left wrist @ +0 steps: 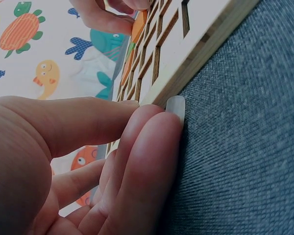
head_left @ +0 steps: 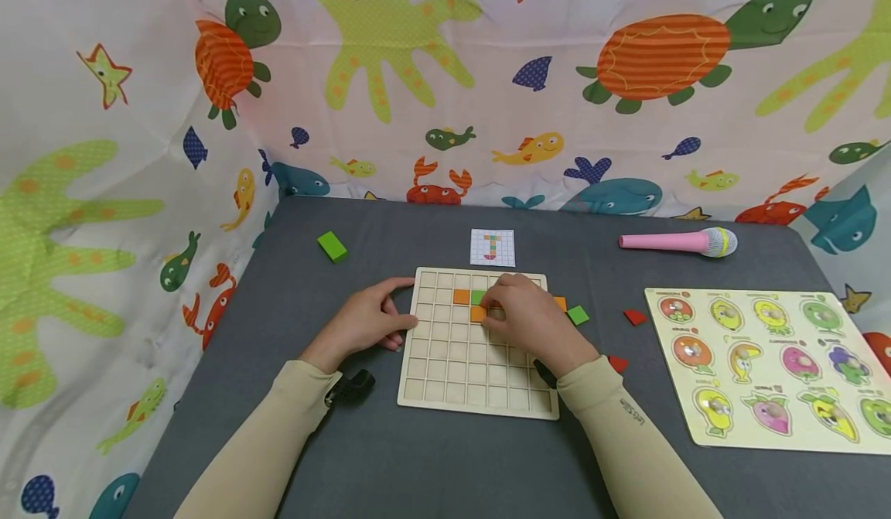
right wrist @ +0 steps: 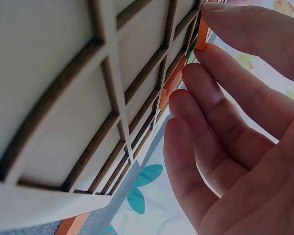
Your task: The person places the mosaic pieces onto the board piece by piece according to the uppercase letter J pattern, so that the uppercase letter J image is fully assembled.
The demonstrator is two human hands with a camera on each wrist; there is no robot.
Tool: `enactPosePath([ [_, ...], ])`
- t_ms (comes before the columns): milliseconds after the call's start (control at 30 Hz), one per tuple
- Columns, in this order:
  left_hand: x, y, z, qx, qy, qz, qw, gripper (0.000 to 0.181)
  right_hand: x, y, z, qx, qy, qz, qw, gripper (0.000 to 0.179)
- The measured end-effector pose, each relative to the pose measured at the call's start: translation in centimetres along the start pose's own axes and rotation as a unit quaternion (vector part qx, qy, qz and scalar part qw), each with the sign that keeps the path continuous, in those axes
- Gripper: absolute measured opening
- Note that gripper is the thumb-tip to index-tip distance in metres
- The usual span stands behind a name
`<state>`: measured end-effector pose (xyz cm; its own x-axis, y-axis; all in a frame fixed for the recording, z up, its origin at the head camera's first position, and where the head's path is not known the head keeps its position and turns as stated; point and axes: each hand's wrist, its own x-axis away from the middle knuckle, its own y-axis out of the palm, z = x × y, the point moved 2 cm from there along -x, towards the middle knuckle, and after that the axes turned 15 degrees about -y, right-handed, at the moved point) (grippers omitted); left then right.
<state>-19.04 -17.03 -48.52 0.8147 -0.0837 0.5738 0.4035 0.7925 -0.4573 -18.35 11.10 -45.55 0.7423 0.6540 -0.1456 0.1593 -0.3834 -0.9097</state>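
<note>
A pale wooden grid board (head_left: 445,364) lies on the grey table. At its left edge my left hand (head_left: 363,318) holds the side, with thumb and fingers (left wrist: 154,142) against the rim. My right hand (head_left: 532,314) is over the upper part of the board and pinches an orange square tile (right wrist: 202,32) between thumb and index finger, the tile tilted against the grid. A second orange tile (head_left: 462,296) and a green tile (head_left: 478,297) sit side by side in cells near the top. Part of the grid is hidden under the right hand.
A pattern card (head_left: 492,248) lies behind the board, a green block (head_left: 332,247) at back left. Loose green (head_left: 578,315), orange (head_left: 560,303) and red pieces (head_left: 634,317) lie right of the board. Further right are a fruit puzzle board (head_left: 717,326) and a pink toy microphone (head_left: 664,242).
</note>
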Motion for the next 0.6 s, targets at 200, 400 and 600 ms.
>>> enactPosePath([
  [200, -0.12, 0.01, -0.11, -0.002, -0.002, 0.000, 1.0000, 0.077, 0.04, 0.02, 0.12, 0.001, 0.000, 0.001, 1.0000, 0.011],
  [400, -0.17, 0.02, -0.13, -0.001, -0.004, 0.001, 1.0000, 0.077, 0.00, -0.06, 0.15, 0.001, 0.001, -0.002, 1.0000, 0.011],
  [600, -0.19, 0.05, -0.22, 0.000, -0.005, 0.001, 1.0000, 0.077, 0.29, -0.39, 0.44, 0.000, 0.008, -0.002, 1.0000, 0.014],
])
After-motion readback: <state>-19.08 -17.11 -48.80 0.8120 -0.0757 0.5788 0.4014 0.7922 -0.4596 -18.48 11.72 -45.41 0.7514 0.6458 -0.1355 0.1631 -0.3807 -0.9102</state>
